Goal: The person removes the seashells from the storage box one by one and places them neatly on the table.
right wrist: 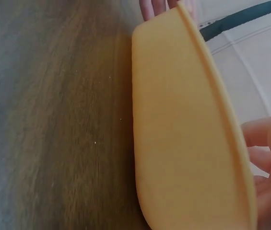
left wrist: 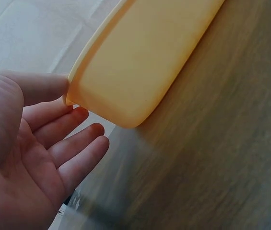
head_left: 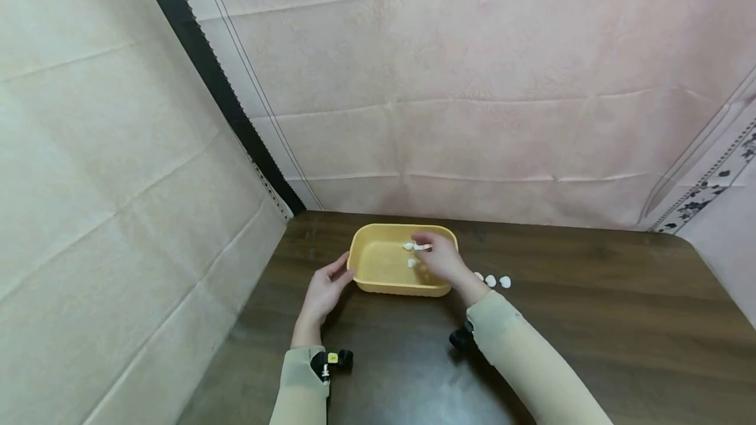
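Note:
A yellow rectangular plastic basin (head_left: 378, 286) with rounded corners sits on the table. At its left end my left hand (head_left: 327, 288) pinches the rim between thumb and index finger; the other fingers are spread below in the left wrist view. My right hand (head_left: 440, 260) reaches over the basin's right side with bent fingers. Between its thumb and fingers shows a small white piece (head_left: 422, 247), apparently pinched. Another white piece (head_left: 411, 262) lies on the basin floor, with one more further back. In the right wrist view the basin wall (right wrist: 188, 124) hides the fingertips.
Several small, flat, rounded white pieces (head_left: 504, 281) lie on the dark wooden table (head_left: 567, 320) just right of the basin, partly behind the right wrist. Pale cloth (head_left: 472, 136) hangs along the table's back and left sides.

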